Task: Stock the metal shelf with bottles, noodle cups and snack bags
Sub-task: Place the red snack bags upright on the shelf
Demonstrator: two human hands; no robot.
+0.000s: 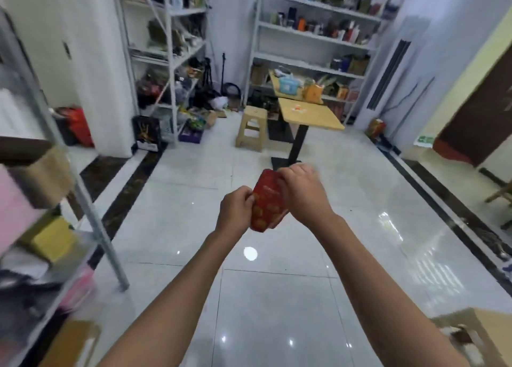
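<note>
Both bare arms reach forward over the glossy white tiled floor, and between the hands sits a red snack bag printed with orange round shapes, held up in the air in the middle of the view, well clear of any shelf. The left hand grips the bag's left edge near the bottom, its fingers curled round that edge. The right hand holds the bag's upper right side, knuckles toward the camera, with its fingers bent over the top corner of the bag (the fingertips themselves are hidden behind the hand and blurred). The bag stands roughly upright, leaning a little to the left at the top.

At the left edge, close by and blurred, a grey metal shelf carries a brown cardboard box, a yellow box and pink packages. Across the room a pale wooden bench on a black pedestal stands beside a beige plastic stool. Behind them, two white metal shelving units against the far wall are crowded with boxes and bottles. In the lower right corner the edge of an open cardboard carton shows.
</note>
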